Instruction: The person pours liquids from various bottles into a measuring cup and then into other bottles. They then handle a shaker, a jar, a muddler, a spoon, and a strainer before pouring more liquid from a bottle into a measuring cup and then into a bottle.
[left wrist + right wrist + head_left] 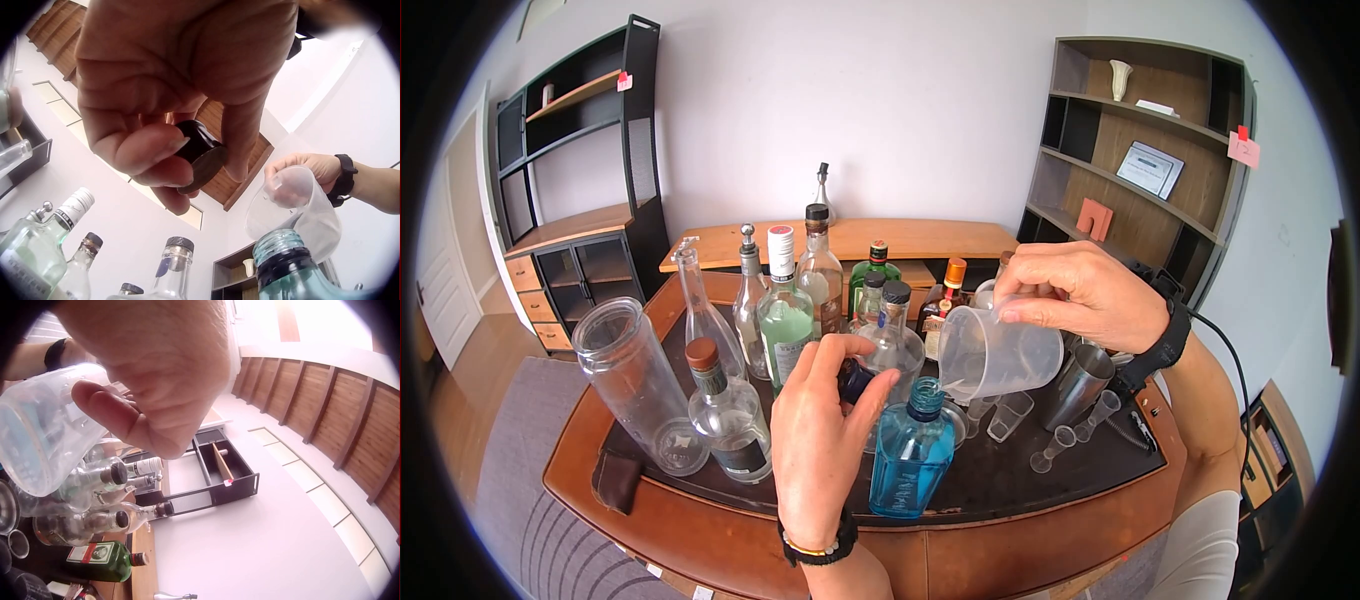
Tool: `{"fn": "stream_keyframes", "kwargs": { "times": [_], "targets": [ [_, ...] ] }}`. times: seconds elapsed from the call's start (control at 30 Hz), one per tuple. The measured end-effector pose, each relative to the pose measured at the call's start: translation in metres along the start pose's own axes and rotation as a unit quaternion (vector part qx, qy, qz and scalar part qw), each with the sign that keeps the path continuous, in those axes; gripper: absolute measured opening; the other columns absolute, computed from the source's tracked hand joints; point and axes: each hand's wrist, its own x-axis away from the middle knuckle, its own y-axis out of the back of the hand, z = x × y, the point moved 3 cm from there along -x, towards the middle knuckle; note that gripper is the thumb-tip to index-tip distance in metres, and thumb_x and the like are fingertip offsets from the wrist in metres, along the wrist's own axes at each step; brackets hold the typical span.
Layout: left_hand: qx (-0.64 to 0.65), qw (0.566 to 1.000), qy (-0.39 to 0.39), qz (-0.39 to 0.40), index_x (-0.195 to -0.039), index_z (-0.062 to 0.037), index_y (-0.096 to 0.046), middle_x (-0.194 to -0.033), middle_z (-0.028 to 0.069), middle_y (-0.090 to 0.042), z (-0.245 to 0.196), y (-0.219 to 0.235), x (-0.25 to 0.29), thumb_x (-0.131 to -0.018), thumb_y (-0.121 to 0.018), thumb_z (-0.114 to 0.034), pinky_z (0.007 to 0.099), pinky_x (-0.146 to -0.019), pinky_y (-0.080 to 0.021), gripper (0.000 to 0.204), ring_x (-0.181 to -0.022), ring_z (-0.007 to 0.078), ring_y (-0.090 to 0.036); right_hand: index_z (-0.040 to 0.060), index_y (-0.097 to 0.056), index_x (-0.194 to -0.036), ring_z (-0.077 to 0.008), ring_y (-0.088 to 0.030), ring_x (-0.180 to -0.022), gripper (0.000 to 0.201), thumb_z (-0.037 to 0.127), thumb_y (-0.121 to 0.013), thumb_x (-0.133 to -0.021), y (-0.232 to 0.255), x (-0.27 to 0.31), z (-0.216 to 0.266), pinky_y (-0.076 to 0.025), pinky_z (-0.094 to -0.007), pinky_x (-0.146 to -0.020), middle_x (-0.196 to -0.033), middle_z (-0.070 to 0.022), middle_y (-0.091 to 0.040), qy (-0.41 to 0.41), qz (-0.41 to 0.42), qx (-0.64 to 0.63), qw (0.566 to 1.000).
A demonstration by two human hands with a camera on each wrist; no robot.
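Between its thumb and fingers the left hand [825, 440] pinches a dark bottle cap [201, 156], left of a blue bottle. That blue bottle [912, 455] stands upright on the dark tabletop with its mouth uncapped. The right hand [1072, 290] holds a clear plastic pitcher [1010, 352] by its handle side, tilted with the rim toward the left. In the head view the pitcher's rim is just above and right of the bottle's mouth; whether the two touch, I cannot tell.
Several bottles, among them a green-tinted one [784, 320], stand behind the hands. A big glass jar [640, 390] and a cork-topped bottle [728, 420] are at left. A metal shaker [1080, 385] and small measuring cups [1055, 450] stand at right. Shelves are behind.
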Motion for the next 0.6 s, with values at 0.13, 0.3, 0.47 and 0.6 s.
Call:
{"fn": "stream_keyframes", "kwargs": {
  "times": [0.13,0.3,0.47,0.6],
  "targets": [
    [0.001,1.000,-0.002,-0.001,-0.105,-0.0040,-0.062,-0.092,0.0137,-0.065,0.0023,-0.0011,0.0003,-0.083,-0.078,-0.015,0.0385,-0.066,-0.050,0.029,-0.076,0.0313,-0.064,0.0001,-0.066,-0.097,-0.0160,-0.058,-0.077,0.016,0.016,-0.066,-0.095,0.0006,-0.0007,0.0027,-0.045,-0.0296,-0.068,-0.088,-0.0058,-0.061,0.002,0.000,0.006,1.000],
    [-0.004,1.000,0.007,0.005,-0.104,-0.0040,-0.062,-0.093,0.0145,-0.065,-0.0006,-0.0001,0.0001,-0.083,-0.078,-0.015,0.0404,-0.069,-0.050,0.029,-0.082,0.0337,-0.065,-0.0003,-0.066,-0.098,-0.0160,-0.059,-0.076,0.016,0.016,-0.067,-0.095,0.0002,-0.0016,0.0044,-0.046,-0.0294,-0.067,-0.088,-0.0060,-0.062,0.001,0.002,0.009,1.000],
    [0.001,1.000,0.011,0.006,-0.104,-0.0042,-0.062,-0.092,0.0145,-0.065,0.0003,-0.0001,0.0002,-0.083,-0.078,-0.016,0.0405,-0.069,-0.050,0.029,-0.082,0.0337,-0.065,-0.0003,-0.066,-0.098,-0.0162,-0.060,-0.076,0.017,0.016,-0.067,-0.094,-0.0005,-0.0026,0.0037,-0.046,-0.0294,-0.067,-0.088,-0.0061,-0.063,0.008,0.003,0.016,1.000],
    [0.000,1.000,0.010,0.006,-0.104,-0.0043,-0.063,-0.092,0.0145,-0.065,0.0014,0.0002,0.0003,-0.083,-0.078,-0.016,0.0406,-0.069,-0.050,0.029,-0.081,0.0335,-0.065,0.0001,-0.067,-0.098,-0.0162,-0.060,-0.076,0.017,0.016,-0.067,-0.094,-0.0009,-0.0036,0.0043,-0.046,-0.0295,-0.067,-0.088,-0.0060,-0.063,0.005,0.003,0.023,1.000]
  ]
}}
